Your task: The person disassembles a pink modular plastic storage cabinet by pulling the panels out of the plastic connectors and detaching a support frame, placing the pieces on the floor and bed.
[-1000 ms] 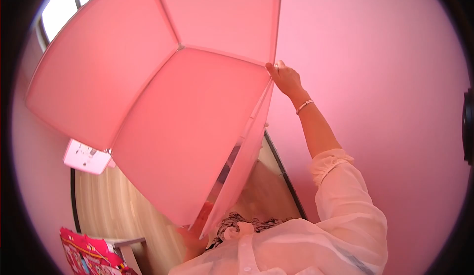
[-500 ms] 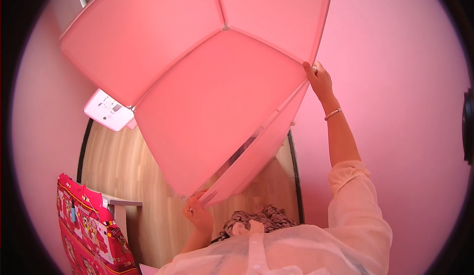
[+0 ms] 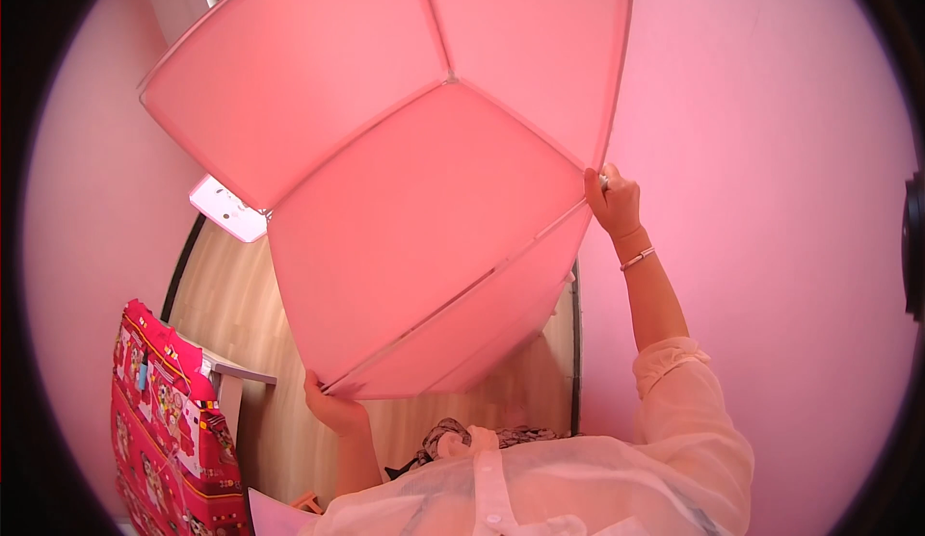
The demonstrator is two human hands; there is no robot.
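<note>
A large pink fabric box (image 3: 414, 218) with thin rod-like edges fills the middle and top of the view. Its panels meet at a corner joint high in the middle. My right hand (image 3: 615, 201) is closed around the box's right corner, thumb on the near face. At the lower left corner, my left hand (image 3: 335, 409) grips the near edge, with the thumb up against it. Between the two hands runs a narrow slit, where a loose pink flap (image 3: 501, 319) hangs along the frame edge. The fingertips of both hands are partly hidden behind the cloth.
A pink wall (image 3: 761, 199) rises close on my right. Under the box lies a light wood floor (image 3: 270, 286). At lower left, a red patterned cloth (image 3: 173, 411) hangs beside a grey-white ledge (image 3: 241, 372). A white and pink panel (image 3: 229, 210) shows behind the box.
My left hand has moved left along the edge to the corner, and the gap beside the flap has narrowed. My right hand and its corner have come slightly lower.
</note>
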